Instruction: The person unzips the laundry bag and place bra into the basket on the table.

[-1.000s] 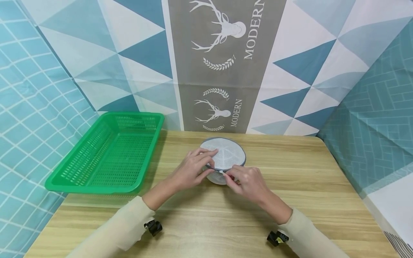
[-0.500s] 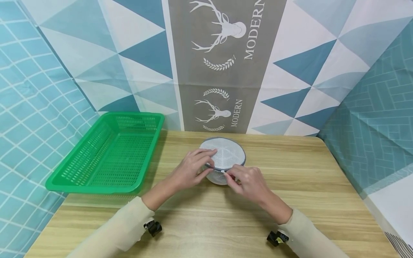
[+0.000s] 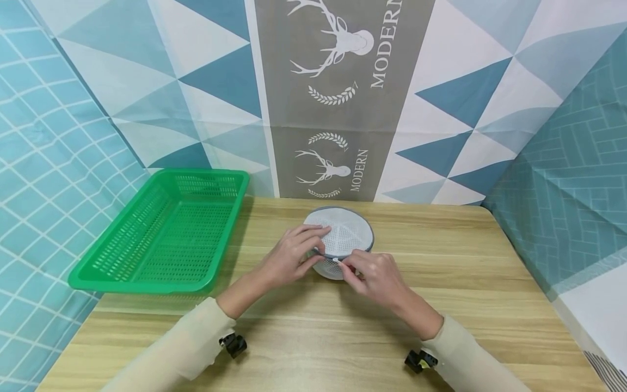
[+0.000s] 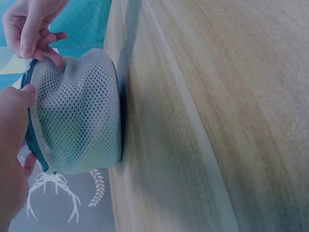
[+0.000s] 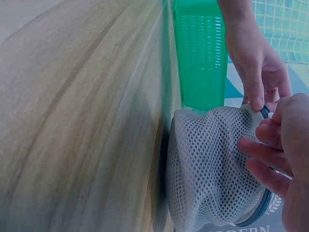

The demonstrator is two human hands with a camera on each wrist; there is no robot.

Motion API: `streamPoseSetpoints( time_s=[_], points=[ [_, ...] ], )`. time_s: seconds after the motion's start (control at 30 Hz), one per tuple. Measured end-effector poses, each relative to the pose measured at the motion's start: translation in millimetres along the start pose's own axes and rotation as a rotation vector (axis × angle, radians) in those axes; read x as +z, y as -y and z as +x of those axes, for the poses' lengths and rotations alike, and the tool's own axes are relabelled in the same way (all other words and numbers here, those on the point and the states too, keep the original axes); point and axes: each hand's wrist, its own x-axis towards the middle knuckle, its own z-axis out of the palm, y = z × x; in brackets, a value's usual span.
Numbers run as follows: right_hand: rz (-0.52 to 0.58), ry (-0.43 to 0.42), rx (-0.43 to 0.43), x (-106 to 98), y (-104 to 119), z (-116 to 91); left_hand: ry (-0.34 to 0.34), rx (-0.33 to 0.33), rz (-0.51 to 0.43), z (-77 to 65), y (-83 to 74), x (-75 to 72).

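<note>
A white mesh laundry bag [image 3: 345, 231] with a dark blue zipped rim stands upright on the table. Its round lid faces up, and the mesh side [image 4: 79, 116] is creased in both wrist views. At the bag's front edge, my left hand [image 3: 295, 255] pinches the rim, with its thumb below and other fingers over the lid. Close beside it, my right hand [image 3: 376, 275] pinches the small white zipper pull [image 3: 336, 261]. Some right-hand fingers [image 5: 268, 154] lie against the mesh in the right wrist view. What the bag holds, if anything, I cannot tell.
A green plastic basket [image 3: 215, 261] with slotted walls stands on the left of the wooden table [image 3: 313, 337]. Patterned cloth [image 3: 338, 109] hangs behind the table's back edge, with blue tile-print sheets at both sides.
</note>
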Motion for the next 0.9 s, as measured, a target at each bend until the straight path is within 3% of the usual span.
streamPoseSetpoints(
  time_s=[0.9],
  points=[
    [0.009,0.014,0.024,-1.5,1.5,1.6,-0.01,-0.015,-0.007,1.3,-1.4,2.3]
  ],
)
